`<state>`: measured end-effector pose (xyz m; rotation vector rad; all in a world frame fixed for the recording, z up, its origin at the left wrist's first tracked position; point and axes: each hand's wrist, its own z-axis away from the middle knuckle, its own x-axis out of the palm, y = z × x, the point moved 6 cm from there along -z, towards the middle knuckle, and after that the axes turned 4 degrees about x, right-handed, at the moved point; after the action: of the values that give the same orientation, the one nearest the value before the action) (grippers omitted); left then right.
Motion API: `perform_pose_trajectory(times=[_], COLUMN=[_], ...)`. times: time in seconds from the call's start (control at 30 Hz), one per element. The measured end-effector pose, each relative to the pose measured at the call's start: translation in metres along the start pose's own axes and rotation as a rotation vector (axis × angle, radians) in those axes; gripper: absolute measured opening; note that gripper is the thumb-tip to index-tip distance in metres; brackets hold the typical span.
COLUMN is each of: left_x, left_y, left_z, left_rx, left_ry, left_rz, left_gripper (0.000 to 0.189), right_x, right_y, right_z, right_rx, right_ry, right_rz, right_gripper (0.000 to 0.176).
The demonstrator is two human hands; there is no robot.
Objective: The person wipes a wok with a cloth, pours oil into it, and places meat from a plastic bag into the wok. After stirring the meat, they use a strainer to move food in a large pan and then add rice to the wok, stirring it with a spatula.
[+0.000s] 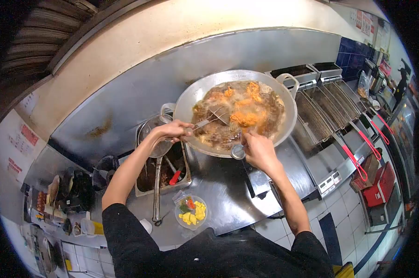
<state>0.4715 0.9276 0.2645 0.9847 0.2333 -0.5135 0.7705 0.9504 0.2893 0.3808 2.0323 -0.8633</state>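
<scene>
Where the fried pieces (244, 119) lie: in bubbling oil (275, 107) inside the wide pan (184, 109), near its middle and far side.
Left hand (178, 130): grasping the handle of a slotted metal utensil (217, 116).
Right hand (260, 151): clenched on a metal tool (237, 152) with a rounded end showing.
Fried pieces' feel: probably light, crisp, crumbly, slick with oil; best supported from beneath with metal.
Wide pan's feel: likely heavy, stiff, hot; hold by its loop handles (288, 76).

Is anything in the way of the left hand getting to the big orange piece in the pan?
Nothing visible blocks it. Between the left hand and orange piece are just the tool it holds and oil in the pan.
</scene>
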Motion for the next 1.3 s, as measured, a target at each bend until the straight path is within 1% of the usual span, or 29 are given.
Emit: perform_pose_trajectory(times=[0.07,0.13,0.17,0.23,0.27,0.33,0.37,0.43,0.47,0.5,0.57,0.63,0.7,0.73,0.77,0.8,0.87,0.9,0.93,0.97,1.0,1.03,1.07,1.1,1.13,1.17,1.23,1.27,1.3], left_x=[-0.006,-0.013,-0.013,-0.015,-0.018,-0.021,-0.014,-0.006,-0.002,0.0,0.001,0.007,0.012,0.017,0.023,0.022,0.024,0.016,0.013,0.01,0.012,0.019,0.026,0.018,0.026,0.031,0.034,0.036,0.039], left_y=[-0.001,0.007,0.016,0.035,0.029,0.044,0.057,0.087,0.1,0.101,0.109,0.105,0.095,0.089,0.094,0.094,0.09,0.081,0.079,0.071,0.072,0.08,0.085,0.073,0.078,0.079,0.076,0.078,0.083], left_z=[0.011,0.026,0.041,0.067,0.072,0.091,0.102,0.135,0.141,0.135,0.122,0.089,0.049,0.026,0.019,0.017,0.017,0.021,0.033,0.04,0.057,0.072,0.08,0.067,0.06,0.039,0.019,0.016,0.013], left_rx=[0.041,0.102,0.106,0.162,0.169,0.619,0.623,0.304,0.215,0.211,0.382,0.352,0.349,0.418,0.487,0.492,0.318,0.349,0.269,0.26,0.334,0.27,0.186,0.373,0.396,0.412,0.364,0.222,0.221], left_ry=[0.001,0.039,0.035,0.069,0.059,0.219,0.21,0.307,0.32,0.318,0.396,0.382,0.399,0.381,0.361,0.362,0.449,0.461,0.44,0.406,0.385,0.397,0.346,0.312,0.289,0.23,0.243,0.214,0.223], left_rz=[-0.117,-0.251,-0.252,-0.518,-0.521,-0.846,-0.848,-0.784,-0.751,-0.745,-0.756,-0.702,-0.701,-0.744,-0.787,-0.792,-0.94,-0.89,-0.909,-0.917,-0.878,-0.89,-0.757,-0.743,-0.677,-0.685,-0.543,-0.426,-0.428], left_gripper=[0.054,0.05,0.05,0.05,0.05,0.05,0.05,0.049,0.048,0.048,0.048,0.05,0.05,0.051,0.052,0.052,0.053,0.054,0.055,0.054,0.051,0.049,0.055,0.054,0.049,0.049,0.05,0.051,0.051], right_x=[-0.002,0.0,0.001,0.001,0.001,0.001,0.005,0.014,0.021,0.025,0.032,0.031,0.023,0.019,0.014,0.007,-0.003,-0.009,-0.017,-0.024,-0.03,-0.036,-0.037,-0.037,-0.038,-0.039,-0.037,-0.035,-0.033], right_y=[0.003,0.01,0.016,0.015,0.013,0.007,0.004,0.002,0.001,0.001,-0.005,-0.009,-0.016,-0.016,-0.014,-0.013,-0.005,0.002,0.009,0.017,0.023,0.03,0.036,0.04,0.04,0.037,0.027,0.023,0.018], right_z=[0.001,0.002,0.003,0.005,0.006,0.007,0.007,0.007,0.005,0.003,0.005,0.008,0.022,0.032,0.041,0.051,0.069,0.08,0.091,0.102,0.113,0.127,0.137,0.144,0.147,0.148,0.147,0.148,0.148], right_rx=[0.019,0.06,0.095,0.086,0.076,0.094,0.075,0.071,0.074,0.095,0.118,0.148,0.118,0.139,0.159,0.188,0.229,0.27,0.311,0.358,0.355,0.364,0.368,0.378,0.376,0.384,0.349,0.336,0.316], right_ry=[0.033,0.017,-0.001,0.041,0.054,0.039,0.053,0.103,0.097,0.134,0.162,0.238,0.249,0.286,0.323,0.345,0.341,0.336,0.324,0.355,0.368,0.383,0.417,0.433,0.446,0.43,0.363,0.342,0.32], right_rz=[0.093,0.072,0.054,0.071,0.024,-0.067,-0.042,-0.057,-0.058,-0.089,-0.124,-0.165,-0.189,-0.263,-0.337,-0.333,-0.372,-0.411,-0.433,-0.427,-0.427,-0.422,-0.45,-0.481,-0.495,-0.53,-0.541,-0.544,-0.548], right_gripper=[0.014,0.013,0.013,0.012,0.011,0.011,0.013,0.017,0.017,0.015,0.012,0.013,0.015,0.015,0.014,0.01,0.009,0.007,0.007,0.007,0.008,0.008,0.009,0.009,0.01,0.009,0.009,0.009,0.01])
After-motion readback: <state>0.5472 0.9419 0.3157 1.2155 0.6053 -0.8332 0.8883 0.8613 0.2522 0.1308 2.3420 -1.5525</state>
